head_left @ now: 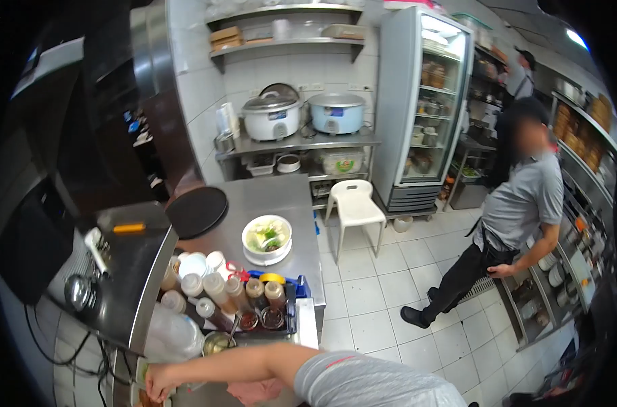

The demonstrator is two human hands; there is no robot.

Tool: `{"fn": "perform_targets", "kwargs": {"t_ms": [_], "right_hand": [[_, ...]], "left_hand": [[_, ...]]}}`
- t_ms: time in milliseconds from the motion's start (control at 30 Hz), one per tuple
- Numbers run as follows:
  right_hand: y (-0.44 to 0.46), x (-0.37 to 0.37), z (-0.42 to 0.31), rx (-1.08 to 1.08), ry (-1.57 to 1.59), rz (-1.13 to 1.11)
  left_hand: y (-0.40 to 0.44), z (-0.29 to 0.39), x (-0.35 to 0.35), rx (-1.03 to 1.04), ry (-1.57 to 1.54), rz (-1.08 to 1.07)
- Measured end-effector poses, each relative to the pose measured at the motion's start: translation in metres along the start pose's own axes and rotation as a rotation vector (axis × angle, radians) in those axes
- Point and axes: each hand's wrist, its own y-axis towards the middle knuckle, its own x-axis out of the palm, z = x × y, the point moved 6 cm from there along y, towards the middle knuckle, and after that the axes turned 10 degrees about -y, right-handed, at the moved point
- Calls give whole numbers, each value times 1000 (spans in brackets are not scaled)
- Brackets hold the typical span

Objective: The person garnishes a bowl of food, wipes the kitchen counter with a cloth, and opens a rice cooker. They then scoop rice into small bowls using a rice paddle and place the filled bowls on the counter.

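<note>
By the counter (264, 195), what the right hand (160, 382) touches is unclear.

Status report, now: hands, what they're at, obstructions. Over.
Right hand down at containers, grip unclear; left not in view. Contents partly hidden. Metal pot with utensil close beside the forearm.

Wht stool (359, 212) stands nr fridge (423, 122), 2 cookers (272, 121) on tbl (305, 143).
</note>
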Motion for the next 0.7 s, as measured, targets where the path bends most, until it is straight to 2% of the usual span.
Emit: {"fn": "perform_targets", "kwargs": {"t_ms": [33,67,100,133,167,200,267,333,433,500,600,633,700], "right_hand": [[-20,10,-7,22,51,-76],[-45,16,-14,28,118,-178],[-70,17,-20,37,193,-287],[-91,15,-18,42,168,-359],[-114,11,-18,77,217,-419],[-141,4,-27,104,162,-482],[-206,-20,-63,202,64,-209],[-247,-58,-80,251,-55,-120],[-298,-127,-98,236,34,60],[-327,-175,-110,225,36,196],[-358,-257,-115,223,5,423],[-366,-286,-112,216,1,494],[-375,-345,-100,197,13,627]], "left_hand": [[-12,3,0,-65,-6,35],[-14,-1,4,-57,-16,-85],[7,-54,10,92,-417,-4],[-35,12,27,110,-466,-98],[-52,31,38,7,-512,-151],[-62,40,50,4,-552,-220],[-79,64,77,-30,-636,-365],[-92,104,108,-79,-638,-499],[-92,161,159,-71,-584,-704],[-86,214,191,-25,-619,-818],[-66,309,243,168,-426,-913],[-57,340,259,209,-358,-872],[-22,384,309,318,-452,-859]]}}
